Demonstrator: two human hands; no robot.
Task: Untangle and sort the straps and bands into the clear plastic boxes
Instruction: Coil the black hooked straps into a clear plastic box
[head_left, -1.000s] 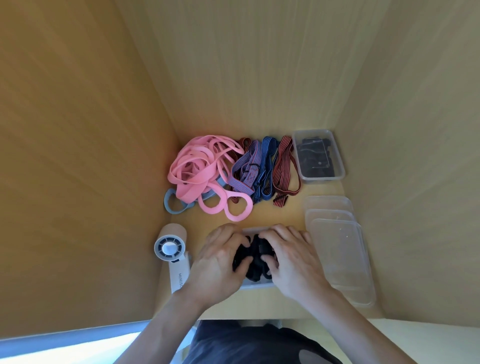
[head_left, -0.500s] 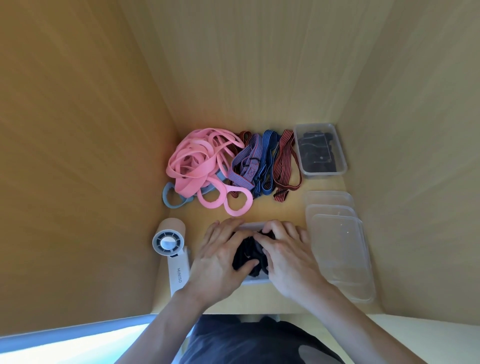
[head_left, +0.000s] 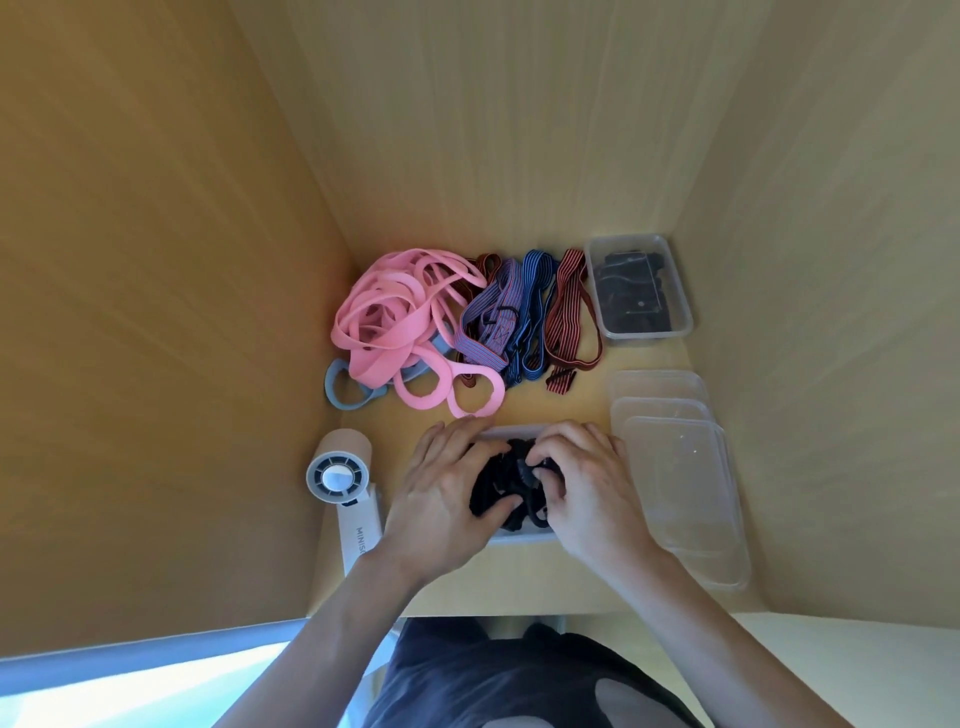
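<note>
inspector: grip?
aide: left hand (head_left: 441, 499) and right hand (head_left: 587, 493) both clasp the black straps (head_left: 506, 480), held down in the near clear box (head_left: 511, 538).
inspector: handling?
aide: judged soft, light, springy, likely to pop out; hold the bundle's middle. pink bands (head_left: 395, 322) lie tangled, far left.

pale wood panels (head_left: 493, 130) enclose a small wooden desk (head_left: 519, 587) on three sides, evenly lit

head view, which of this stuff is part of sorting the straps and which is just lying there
Part of the job:
- tangled black strap bundle, gripped by the left hand and right hand
- near clear plastic box under it
- pink rubber bands
- grey-blue band
- striped elastic straps
- far clear box of black pieces
- stacked clear plastic containers

Just lying about:
- white handheld fan
</note>
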